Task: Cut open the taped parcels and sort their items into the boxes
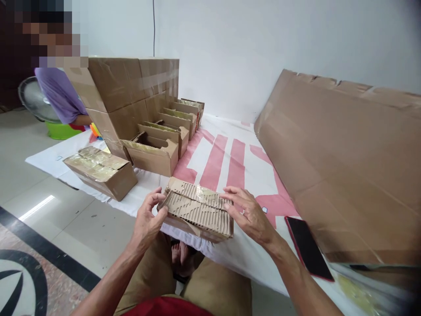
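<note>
A small cardboard box [199, 213] sits at the front edge of the cloth-covered table, with a torn, ribbed top and a patch of clear tape. My left hand [149, 217] grips its left end, the thumb on the near top corner and the fingers bent behind. At the right end, my right hand [248, 213] has its thumb on the top, while its fingers reach over the far corner. The box's underside is hidden. Left of it lies another taped cardboard box [100, 169], apart from both hands.
Large cardboard cartons [121, 87] stand at the back left, with several open-topped cardboard compartments [153, 153] before them. A big cardboard sheet [342, 162] leans at the right, beside a phone [309, 248]. A person in a purple sleeve [62, 94] is behind the cartons, near a fan [37, 101].
</note>
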Demonstrator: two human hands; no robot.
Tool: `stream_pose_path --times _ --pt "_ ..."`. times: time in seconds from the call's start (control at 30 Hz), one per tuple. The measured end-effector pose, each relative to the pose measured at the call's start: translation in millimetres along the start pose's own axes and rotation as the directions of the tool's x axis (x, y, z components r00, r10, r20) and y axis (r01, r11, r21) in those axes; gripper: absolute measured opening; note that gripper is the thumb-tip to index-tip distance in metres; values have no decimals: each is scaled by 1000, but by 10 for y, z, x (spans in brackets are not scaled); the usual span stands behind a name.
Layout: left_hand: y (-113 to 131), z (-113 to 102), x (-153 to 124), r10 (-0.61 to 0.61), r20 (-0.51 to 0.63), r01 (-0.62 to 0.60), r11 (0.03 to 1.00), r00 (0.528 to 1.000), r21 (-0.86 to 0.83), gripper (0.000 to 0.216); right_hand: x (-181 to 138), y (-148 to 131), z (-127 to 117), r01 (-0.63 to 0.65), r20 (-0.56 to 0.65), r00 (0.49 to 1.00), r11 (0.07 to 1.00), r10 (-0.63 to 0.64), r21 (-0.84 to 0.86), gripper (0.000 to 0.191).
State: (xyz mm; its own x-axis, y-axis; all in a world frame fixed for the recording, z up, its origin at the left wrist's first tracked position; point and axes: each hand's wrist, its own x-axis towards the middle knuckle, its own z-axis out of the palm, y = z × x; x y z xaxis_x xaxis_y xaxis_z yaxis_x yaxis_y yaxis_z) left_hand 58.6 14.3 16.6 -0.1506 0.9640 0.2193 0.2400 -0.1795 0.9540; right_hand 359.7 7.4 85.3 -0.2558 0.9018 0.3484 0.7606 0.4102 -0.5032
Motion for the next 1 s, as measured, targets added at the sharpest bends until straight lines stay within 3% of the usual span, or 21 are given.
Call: stream_pose_path --times 0.17,0.27,0.37,0.47,0.6,0.73,0.87,1.0 --pt "28 -60 -52 137 -60 -138 990 989 -15 10 309 -264 15 2 113 994 1000 -3 5 30" --pt "44 -55 -34 173 -70 -167 982 983 84 30 475 -330 109 -82 163 983 995 91 -61 28" --pt "43 -25 2 277 2 -273 944 961 183 30 592 -374 207 -119 190 972 988 136 -99 18" --pt "35 9 6 355 12 -348 910 935 223 30 673 -404 254 -121 234 965 993 118 2 15" --pt "28 34 -28 383 14 -373 888 923 269 33 722 -330 278 -90 318 948 972 17 216 28" --pt "30 32 -36 442 39 -430 843 896 324 32 685 -198 336 -91 320 947 954 -5 286 38" --pt "60 27 -23 474 69 -465 807 878 366 32 639 -210 419 -33 292 956 985 -19 171 39" --pt "122 30 1 429 68 -423 830 901 364 34 640 -296 452 -22 291 956 999 32 -39 38"
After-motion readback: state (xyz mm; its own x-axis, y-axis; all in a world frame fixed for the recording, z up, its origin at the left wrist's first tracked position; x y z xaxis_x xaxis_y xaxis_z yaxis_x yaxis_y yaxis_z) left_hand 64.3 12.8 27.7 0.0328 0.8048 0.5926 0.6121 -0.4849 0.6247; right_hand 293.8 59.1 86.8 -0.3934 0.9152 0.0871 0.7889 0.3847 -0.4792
